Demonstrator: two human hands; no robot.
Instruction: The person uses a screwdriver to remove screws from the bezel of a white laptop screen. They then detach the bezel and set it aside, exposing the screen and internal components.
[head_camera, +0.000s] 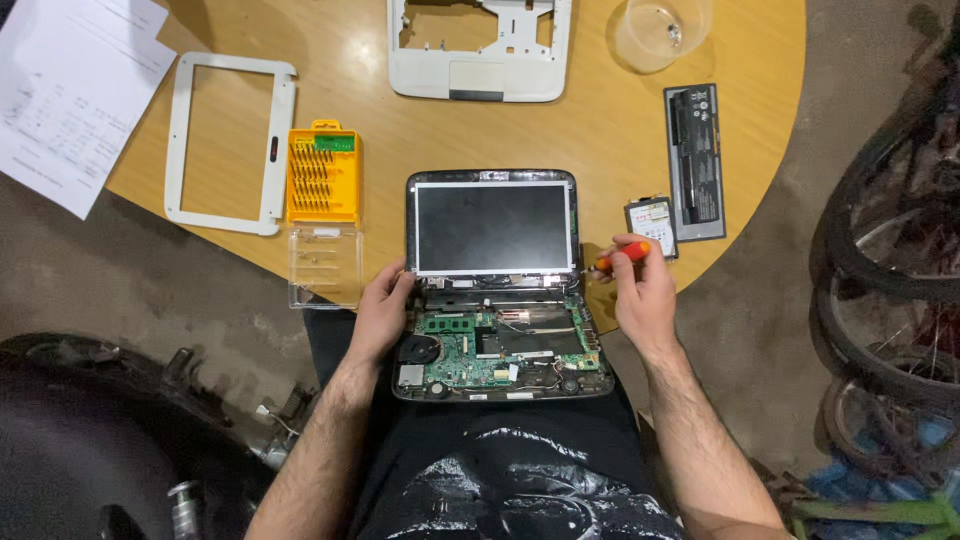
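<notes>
An opened small laptop rests on my lap and the table edge, its dark screen lying flat and its green circuit board exposed. My left hand grips the laptop's left side near the hinge. My right hand holds a small red and orange screwdriver, its tip at the screen's lower right corner by the hinge.
On the round wooden table lie a yellow screwdriver-bit case with its clear lid, a white screen bezel, a white keyboard frame, a clear cup, a black battery, a small drive and papers. Bicycle wheels stand at right.
</notes>
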